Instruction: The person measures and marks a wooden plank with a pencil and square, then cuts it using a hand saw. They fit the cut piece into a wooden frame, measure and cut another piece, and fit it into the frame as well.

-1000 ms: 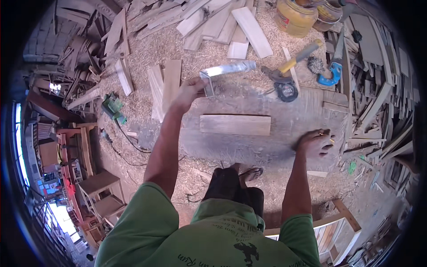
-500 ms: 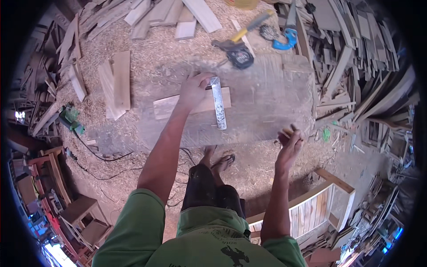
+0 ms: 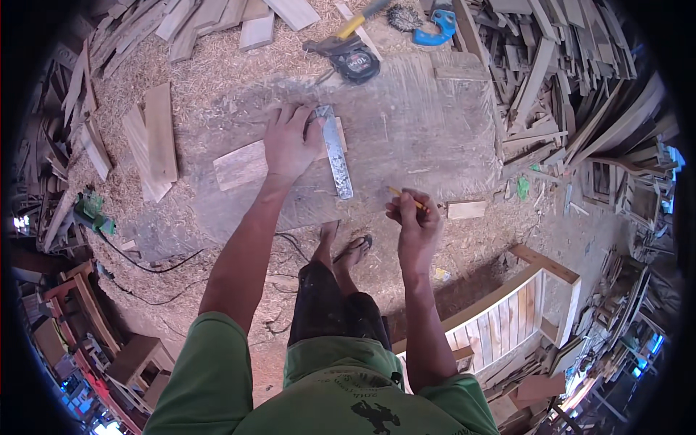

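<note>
A metal try square (image 3: 336, 161) lies across a narrow wooden board (image 3: 241, 165) on the worn worktable. My left hand (image 3: 291, 143) holds the square's stock against the board, thumb by the top of the blade and fingers reaching over the board's far edge. The palm hides the middle of the board and most of the stock. Over the table's near edge, right of the blade, my right hand (image 3: 419, 226) is closed on a yellow pencil (image 3: 416, 203), its tip pointing up and left toward the square.
A tape measure (image 3: 358, 65) and a hammer (image 3: 348, 35) lie beyond the square. Near a blue-handled saw (image 3: 436, 29) sits a dark wire brush (image 3: 404, 18). A small wood block (image 3: 466, 209) rests at the near edge. A slatted wooden frame (image 3: 500, 315) stands behind on the right.
My right hand has moved left toward the square, and the pencil now shows plainly. My left fingers have spread further over the board. The whole view has shifted slightly.
</note>
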Tool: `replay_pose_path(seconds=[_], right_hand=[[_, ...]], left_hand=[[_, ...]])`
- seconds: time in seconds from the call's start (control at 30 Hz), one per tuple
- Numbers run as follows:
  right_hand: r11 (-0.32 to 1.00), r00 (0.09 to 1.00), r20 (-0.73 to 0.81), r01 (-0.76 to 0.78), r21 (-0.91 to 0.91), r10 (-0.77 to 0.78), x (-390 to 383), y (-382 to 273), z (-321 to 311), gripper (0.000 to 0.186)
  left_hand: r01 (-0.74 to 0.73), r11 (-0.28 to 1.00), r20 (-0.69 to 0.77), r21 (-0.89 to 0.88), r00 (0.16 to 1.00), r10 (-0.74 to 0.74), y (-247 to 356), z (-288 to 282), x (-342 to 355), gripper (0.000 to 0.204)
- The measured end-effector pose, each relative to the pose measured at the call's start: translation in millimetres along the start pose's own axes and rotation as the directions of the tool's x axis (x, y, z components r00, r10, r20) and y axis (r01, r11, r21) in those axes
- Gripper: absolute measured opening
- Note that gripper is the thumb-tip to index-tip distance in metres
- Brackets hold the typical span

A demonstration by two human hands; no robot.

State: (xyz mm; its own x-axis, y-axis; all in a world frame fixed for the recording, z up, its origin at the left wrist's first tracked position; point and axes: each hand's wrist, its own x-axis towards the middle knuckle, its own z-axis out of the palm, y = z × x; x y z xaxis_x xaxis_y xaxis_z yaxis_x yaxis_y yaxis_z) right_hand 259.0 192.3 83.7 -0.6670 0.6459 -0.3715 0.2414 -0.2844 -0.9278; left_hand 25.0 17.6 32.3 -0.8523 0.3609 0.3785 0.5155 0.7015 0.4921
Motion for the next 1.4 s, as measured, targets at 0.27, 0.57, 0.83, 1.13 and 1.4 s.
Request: replay_pose_path(seconds=[0.27,0.57,0.83,1.13,1.4], right_hand=[[0.965,0.979,0.184,0.127,-0.23,-0.085,30.6,-10.6,47.2,0.035],[0.603,0.876,0.339,0.482,-0.635,-0.344,76.7,-11.4,109.6,0.021],[0.322,0.732,0.561,0.677,-0.662,-0.385,73.2,-28.4,98.9,0.008],[0.965,0.911,0.411,0.126,-0.232,-0.02,-30.2,-161.8,23.2,0.035],[0.612,0.78,0.106,0.39,0.688,-0.617,-161.6,-301.7,-67.9,0.014]], left_hand=[[-0.065,0.998,-0.089,0.005,0.994,0.065,0.1,4.6,-0.9,0.03],[-0.024,0.997,-0.046,0.075,0.999,0.027,2.6,2.1,0.6,0.026],[-0.023,0.996,-0.048,0.091,0.998,0.027,-0.4,3.6,-0.9,0.026],[0.165,0.977,-0.119,0.136,0.982,-0.149,-3.8,3.2,-8.1,0.029],[0.321,0.928,-0.477,0.192,0.856,-0.198,16.5,17.1,12.0,0.049]])
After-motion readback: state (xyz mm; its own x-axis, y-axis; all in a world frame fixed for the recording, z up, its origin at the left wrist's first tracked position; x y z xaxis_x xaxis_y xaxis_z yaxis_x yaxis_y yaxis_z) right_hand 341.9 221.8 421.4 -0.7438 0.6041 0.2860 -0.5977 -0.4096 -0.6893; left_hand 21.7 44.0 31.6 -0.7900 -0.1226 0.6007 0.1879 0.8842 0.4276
